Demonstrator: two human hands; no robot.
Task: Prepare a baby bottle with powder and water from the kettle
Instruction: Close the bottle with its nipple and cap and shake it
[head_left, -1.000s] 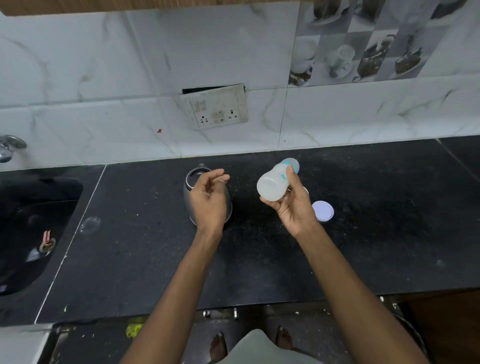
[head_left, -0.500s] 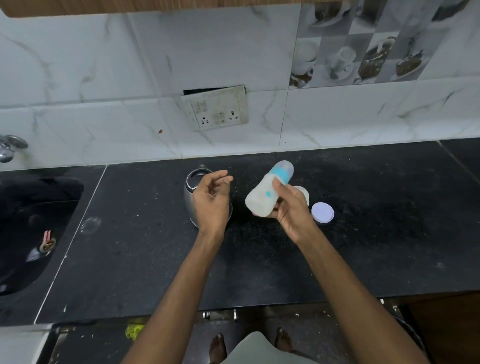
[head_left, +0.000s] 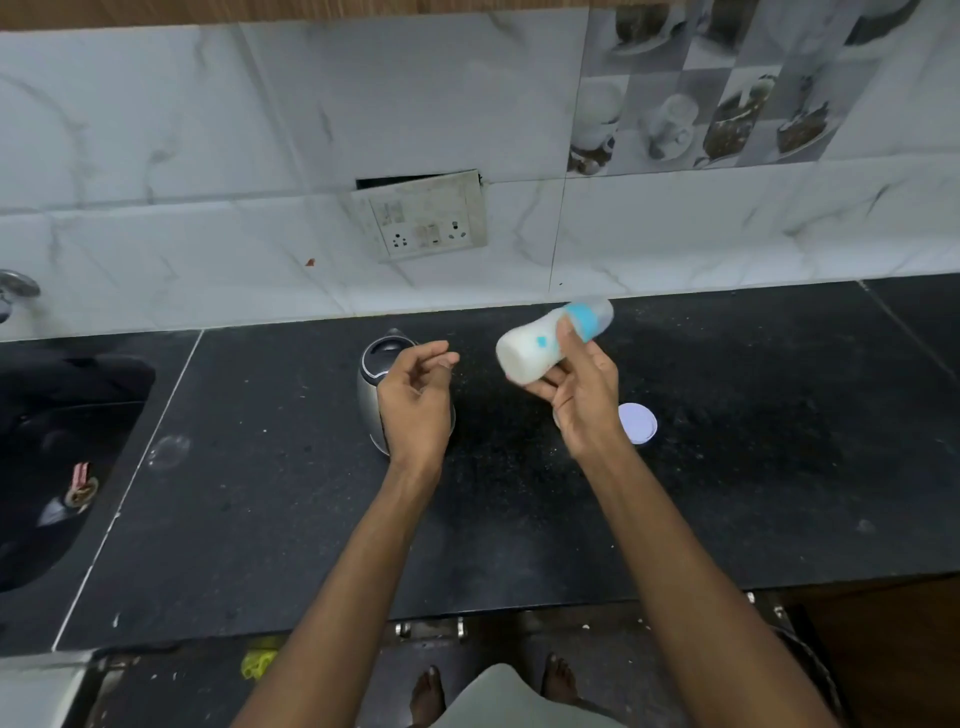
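Observation:
My right hand (head_left: 582, 395) grips a baby bottle (head_left: 535, 345) holding white liquid, with a blue collar and clear cap. The bottle lies tilted nearly sideways in the air above the black counter (head_left: 519, 519), its cap pointing right and away from me. My left hand (head_left: 415, 400) hovers with loosely curled fingers and holds nothing. It sits just in front of a steel kettle (head_left: 375, 384) with a dark lid, hiding the kettle's right side. A round white lid (head_left: 638, 422) rests on the counter right of my right hand.
A dark sink (head_left: 57, 457) with small items in it lies at the left, a tap (head_left: 13, 291) above it. A loose socket plate (head_left: 423, 215) hangs on the marble-tiled wall. The counter's front edge runs near my body; bare feet show below.
The bottle in my right hand has swung from base-toward-me to lying sideways and higher, a shaking motion. My left hand has stayed by the kettle.

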